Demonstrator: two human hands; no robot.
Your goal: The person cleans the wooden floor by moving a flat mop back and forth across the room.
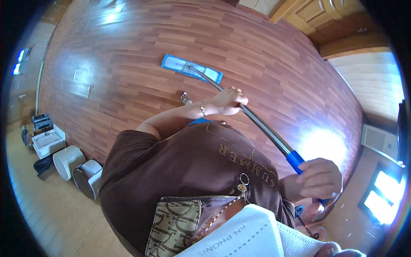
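Note:
A flat mop with a blue-fringed, pale head (175, 64) lies against the wood floor ahead of me. Its metal handle (266, 128) slants from the head back toward my right side. Partway along the handle, my left hand (227, 101), with a bracelet at the wrist, is closed around the pole. My right hand (321, 179) wraps the blue grip (294, 161) near the handle's upper end. Part of that grip is hidden under the fingers. Just left of the mop, my sandaled foot (185, 98) shows on the floor.
White bins (68, 162) and a white box-like item (49, 141) stand along the left side. A wooden door (314, 17) is at the far right. On the right are a white panelled unit (379, 139) and a bright window (384, 188). Glare marks the floor (261, 55) in places.

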